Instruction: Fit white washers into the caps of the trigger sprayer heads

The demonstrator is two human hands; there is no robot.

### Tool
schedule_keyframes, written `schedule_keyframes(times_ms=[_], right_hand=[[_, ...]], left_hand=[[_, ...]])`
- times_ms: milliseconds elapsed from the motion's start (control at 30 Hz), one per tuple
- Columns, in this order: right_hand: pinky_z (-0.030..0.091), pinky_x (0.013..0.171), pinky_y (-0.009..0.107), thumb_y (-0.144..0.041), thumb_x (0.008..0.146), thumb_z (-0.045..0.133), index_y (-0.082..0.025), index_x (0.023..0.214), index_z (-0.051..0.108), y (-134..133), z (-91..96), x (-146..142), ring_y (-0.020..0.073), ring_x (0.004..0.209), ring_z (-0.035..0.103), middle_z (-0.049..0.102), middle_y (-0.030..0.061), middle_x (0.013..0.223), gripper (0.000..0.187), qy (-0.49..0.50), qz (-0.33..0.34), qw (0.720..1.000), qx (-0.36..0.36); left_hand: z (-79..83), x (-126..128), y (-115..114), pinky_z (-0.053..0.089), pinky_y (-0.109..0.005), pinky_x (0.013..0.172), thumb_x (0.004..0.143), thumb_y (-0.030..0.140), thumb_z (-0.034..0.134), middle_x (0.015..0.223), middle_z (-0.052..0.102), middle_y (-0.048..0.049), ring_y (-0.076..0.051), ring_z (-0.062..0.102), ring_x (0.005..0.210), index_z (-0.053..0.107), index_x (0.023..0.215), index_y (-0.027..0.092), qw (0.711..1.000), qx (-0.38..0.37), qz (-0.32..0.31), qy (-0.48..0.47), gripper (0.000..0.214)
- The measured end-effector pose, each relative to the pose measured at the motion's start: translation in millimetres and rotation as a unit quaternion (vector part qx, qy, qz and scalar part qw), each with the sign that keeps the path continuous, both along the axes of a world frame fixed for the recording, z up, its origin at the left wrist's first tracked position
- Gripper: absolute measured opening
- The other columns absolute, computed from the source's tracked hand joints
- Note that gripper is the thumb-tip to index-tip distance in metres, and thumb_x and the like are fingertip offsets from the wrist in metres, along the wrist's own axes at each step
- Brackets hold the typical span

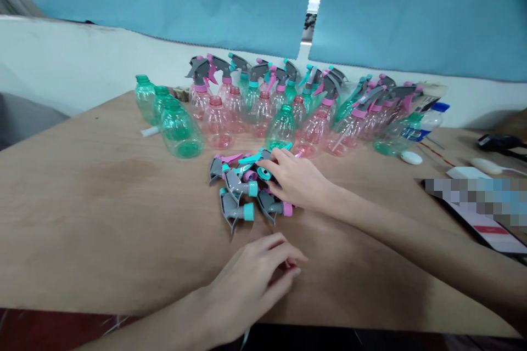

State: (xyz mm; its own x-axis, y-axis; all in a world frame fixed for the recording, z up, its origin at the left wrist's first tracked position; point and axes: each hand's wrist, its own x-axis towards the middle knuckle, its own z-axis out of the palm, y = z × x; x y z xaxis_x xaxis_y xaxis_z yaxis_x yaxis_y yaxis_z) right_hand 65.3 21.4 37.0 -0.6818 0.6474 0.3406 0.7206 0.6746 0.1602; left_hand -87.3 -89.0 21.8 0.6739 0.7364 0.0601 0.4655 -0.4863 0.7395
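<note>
The left hand [256, 267] is half-curled, the right hand [300, 178] bent over spray heads [231, 207], grips unclear, bottles [180, 127] crowding behind.

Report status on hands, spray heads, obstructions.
Right hand at spray heads, grip unclear. Left hand half-curled over table, grip unclear. Bottles crowd the pile's far side.

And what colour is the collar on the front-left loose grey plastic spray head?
The collar is turquoise, clearest in the head view.
</note>
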Motion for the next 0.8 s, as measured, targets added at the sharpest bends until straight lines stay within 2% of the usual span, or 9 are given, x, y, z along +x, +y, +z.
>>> schedule_keyframes(times_ms=[133, 267, 433, 533, 633, 800], right_hand=[[0.039, 0.055, 0.028, -0.019, 0.086, 0.050, -0.013, 0.115, 0.054, -7, 3.3, 2, 0.0244, 0.091, 0.052, 0.054, 0.0120, 0.100, 0.031, 0.012, -0.008, 1.000, -0.015], [0.040, 0.053, 0.027, -0.025, 0.087, 0.053, -0.013, 0.115, 0.055, -16, 9.4, 8, 0.0216, 0.084, 0.053, 0.054, 0.0109, 0.101, 0.031, 0.029, -0.021, 0.999, -0.025], [0.044, 0.057, 0.028, -0.027, 0.089, 0.052, -0.013, 0.113, 0.056, -30, 12.2, 20, 0.0209, 0.083, 0.055, 0.055, 0.0104, 0.101, 0.028, 0.062, -0.010, 0.998, -0.029], [0.045, 0.058, 0.030, -0.027, 0.091, 0.049, -0.014, 0.111, 0.057, -38, 11.4, 28, 0.0217, 0.085, 0.055, 0.055, 0.0106, 0.101, 0.026, 0.072, -0.001, 0.997, -0.030], [0.046, 0.059, 0.030, -0.027, 0.091, 0.047, -0.014, 0.108, 0.058, -45, 9.6, 37, 0.0233, 0.090, 0.055, 0.056, 0.0109, 0.099, 0.023, 0.071, 0.005, 0.997, -0.035], [0.048, 0.066, 0.033, -0.025, 0.091, 0.047, -0.017, 0.103, 0.059, -48, 3.4, 48, 0.0230, 0.092, 0.055, 0.057, 0.0102, 0.099, 0.019, 0.081, 0.018, 0.995, -0.064]], left_hand=[[3.7, -7, -3, 0.049, -0.026, 0.071, 0.088, 0.013, 0.050, 0.094, 0.062, -0.0019, -0.015, 0.061, 0.080, 0.062, 0.099, 0.021, 1.000, 0.015, 0.023, -0.007, 0.018], [9.5, -16, -1, 0.047, -0.023, 0.062, 0.090, 0.016, 0.048, 0.090, 0.060, -0.0006, -0.011, 0.058, 0.067, 0.062, 0.099, 0.021, 0.997, 0.034, 0.067, -0.011, 0.018], [19.4, -31, 10, 0.049, -0.022, 0.065, 0.089, 0.019, 0.048, 0.088, 0.062, -0.0014, -0.013, 0.060, 0.073, 0.064, 0.095, 0.021, 0.984, 0.116, 0.133, -0.021, 0.017], [22.7, -39, 15, 0.048, -0.020, 0.056, 0.089, 0.024, 0.050, 0.087, 0.062, -0.0018, -0.013, 0.060, 0.072, 0.064, 0.094, 0.021, 0.972, 0.150, 0.180, -0.026, 0.015], [20.3, -46, 16, 0.046, -0.018, 0.049, 0.088, 0.028, 0.052, 0.084, 0.062, -0.0011, -0.012, 0.059, 0.066, 0.064, 0.093, 0.021, 0.963, 0.163, 0.212, -0.022, 0.016], [7.7, -49, 17, 0.048, -0.020, 0.054, 0.090, 0.027, 0.050, 0.088, 0.060, -0.0006, -0.012, 0.058, 0.066, 0.064, 0.095, 0.023, 0.954, 0.202, 0.220, 0.013, 0.015]])
